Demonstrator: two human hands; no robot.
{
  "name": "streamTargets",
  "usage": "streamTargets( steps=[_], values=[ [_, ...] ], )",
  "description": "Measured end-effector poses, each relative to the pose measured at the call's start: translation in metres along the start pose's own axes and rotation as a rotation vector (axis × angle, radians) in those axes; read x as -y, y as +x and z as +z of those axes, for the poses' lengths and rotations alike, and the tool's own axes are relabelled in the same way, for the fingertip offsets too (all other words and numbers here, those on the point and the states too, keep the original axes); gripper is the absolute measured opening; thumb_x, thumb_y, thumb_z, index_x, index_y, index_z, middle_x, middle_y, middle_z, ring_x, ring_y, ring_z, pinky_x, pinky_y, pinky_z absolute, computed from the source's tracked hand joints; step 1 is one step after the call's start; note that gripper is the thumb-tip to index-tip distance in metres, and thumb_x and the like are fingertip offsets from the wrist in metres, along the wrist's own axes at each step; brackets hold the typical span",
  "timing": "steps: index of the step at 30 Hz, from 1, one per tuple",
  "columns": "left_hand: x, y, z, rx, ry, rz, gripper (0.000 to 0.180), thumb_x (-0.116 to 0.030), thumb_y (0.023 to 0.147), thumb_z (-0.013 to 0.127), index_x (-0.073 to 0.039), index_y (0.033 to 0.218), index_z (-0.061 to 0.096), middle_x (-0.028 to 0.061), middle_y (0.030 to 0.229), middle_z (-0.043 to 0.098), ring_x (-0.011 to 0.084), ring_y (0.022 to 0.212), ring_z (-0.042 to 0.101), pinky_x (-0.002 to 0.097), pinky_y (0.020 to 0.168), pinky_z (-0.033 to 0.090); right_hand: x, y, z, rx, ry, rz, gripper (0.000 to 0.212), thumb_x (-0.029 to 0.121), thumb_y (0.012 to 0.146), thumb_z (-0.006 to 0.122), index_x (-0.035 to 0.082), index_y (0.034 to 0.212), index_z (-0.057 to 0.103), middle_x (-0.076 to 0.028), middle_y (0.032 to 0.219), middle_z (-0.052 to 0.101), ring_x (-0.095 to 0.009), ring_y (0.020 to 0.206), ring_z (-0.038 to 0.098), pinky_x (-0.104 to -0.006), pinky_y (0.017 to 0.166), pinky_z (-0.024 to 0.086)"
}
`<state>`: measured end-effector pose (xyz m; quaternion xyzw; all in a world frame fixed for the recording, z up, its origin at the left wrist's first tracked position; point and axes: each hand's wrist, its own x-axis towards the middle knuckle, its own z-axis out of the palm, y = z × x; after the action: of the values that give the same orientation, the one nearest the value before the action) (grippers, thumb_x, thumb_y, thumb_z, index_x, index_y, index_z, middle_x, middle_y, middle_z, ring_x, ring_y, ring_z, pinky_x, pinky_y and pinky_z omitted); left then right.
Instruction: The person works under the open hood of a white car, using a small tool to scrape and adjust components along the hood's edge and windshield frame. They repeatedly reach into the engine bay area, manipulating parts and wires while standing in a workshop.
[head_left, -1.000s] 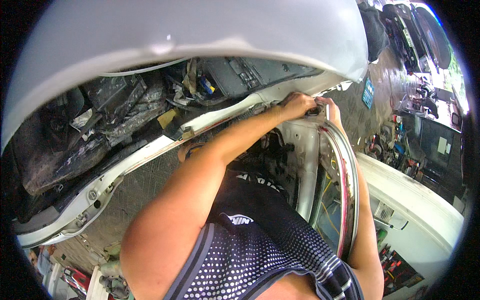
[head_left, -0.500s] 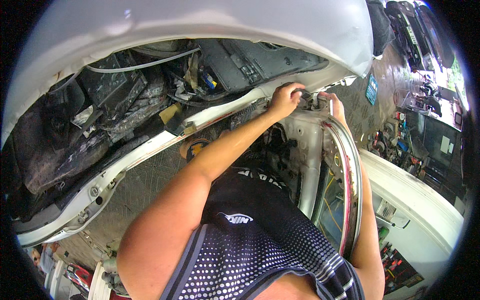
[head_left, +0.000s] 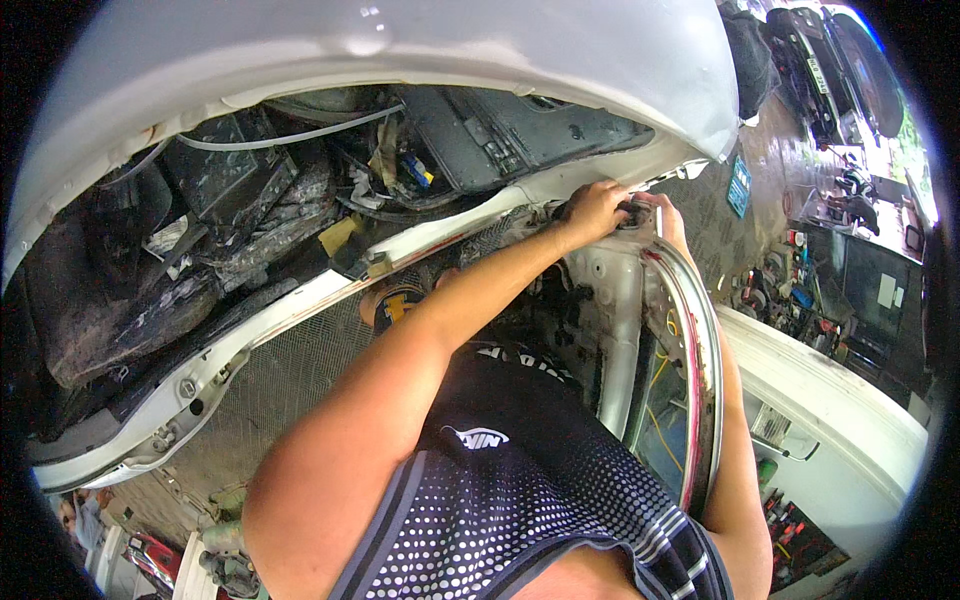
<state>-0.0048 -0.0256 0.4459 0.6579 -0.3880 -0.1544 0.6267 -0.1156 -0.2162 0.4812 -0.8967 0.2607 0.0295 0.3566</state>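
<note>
A stripped white car door (head_left: 622,290) stands on edge in front of me, its curved window frame (head_left: 700,340) running down to the right. At the door's far end, my left hand (head_left: 595,212) has its fingers closed around a small dark piece (head_left: 628,209) pressed to the corner. Its kind is mostly hidden by the fingers. My right hand (head_left: 670,215) reaches round the outer side of the same corner, fingers bent over the edge. The two hands almost meet there.
A light-coloured car body (head_left: 400,60) with a dirty, stripped interior (head_left: 130,270) fills the left and top. Its white sill (head_left: 290,310) runs beside me. Another white panel (head_left: 830,370) stands at right. Tools and parts (head_left: 780,285) crowd the floor beyond. A blue plate (head_left: 738,188) lies near the bumper.
My left hand has shifted right and slightly down, bringing the small dark piece against the door's corner. The right hand stays at the same edge.
</note>
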Motion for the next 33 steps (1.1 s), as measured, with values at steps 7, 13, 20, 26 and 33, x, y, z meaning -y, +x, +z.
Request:
streamTargets(
  steps=[7,13,20,26,33],
  values=[
    [-0.019,0.000,0.006,0.056,0.179,-0.122,0.018,-0.019,0.077,0.076,-0.008,0.091,0.074,0.0134,0.097,0.071,0.0353,0.091,0.069,0.0459,0.079,0.055,0.000,-0.006,-0.002,-0.032,0.018,-0.006,0.041,0.020,0.076,0.074,0.001,0.111,0.065,-0.019,0.110,0.073,-0.035,0.103,0.070,-0.0404,0.089,0.054],
    [-0.019,0.014,-0.006,0.258,0.503,-0.021,0.012,-0.020,0.083,0.067,-0.011,0.087,0.075,0.0108,0.090,0.073,0.0323,0.084,0.072,0.0483,0.072,0.058,0.043,-0.013,-0.002,-0.022,-0.258,-0.152,0.038,0.017,0.078,0.072,0.001,0.111,0.063,-0.019,0.112,0.072,-0.036,0.104,0.070,-0.0410,0.090,0.054],
    [-0.006,0.013,0.002,0.183,0.349,0.051,0.011,-0.018,0.083,0.067,-0.009,0.087,0.074,0.0111,0.085,0.072,0.0335,0.081,0.071,0.0484,0.070,0.057,0.051,-0.013,-0.005,0.015,-0.208,-0.077,0.040,0.015,0.083,0.070,-0.003,0.118,0.063,-0.018,0.116,0.071,-0.023,0.104,0.068,-0.0353,0.094,0.051],
    [-0.023,0.011,0.001,0.009,0.023,0.190,0.011,-0.016,0.083,0.066,-0.007,0.086,0.072,0.0129,0.086,0.071,0.0347,0.079,0.069,0.0475,0.070,0.055,0.025,-0.015,-0.005,-0.047,-0.078,-0.043,0.038,0.015,0.084,0.064,-0.002,0.117,0.066,-0.019,0.111,0.071,-0.029,0.103,0.068,-0.0365,0.093,0.052],
    [-0.006,0.020,-0.006,0.103,0.275,0.133,0.012,-0.017,0.083,0.065,-0.009,0.089,0.072,0.0143,0.086,0.072,0.0352,0.078,0.069,0.0488,0.069,0.056,0.050,-0.006,0.006,0.035,-0.219,0.012,0.038,0.020,0.090,0.060,-0.003,0.120,0.064,-0.014,0.105,0.071,-0.021,0.098,0.065,-0.0326,0.090,0.050]
  ],
)
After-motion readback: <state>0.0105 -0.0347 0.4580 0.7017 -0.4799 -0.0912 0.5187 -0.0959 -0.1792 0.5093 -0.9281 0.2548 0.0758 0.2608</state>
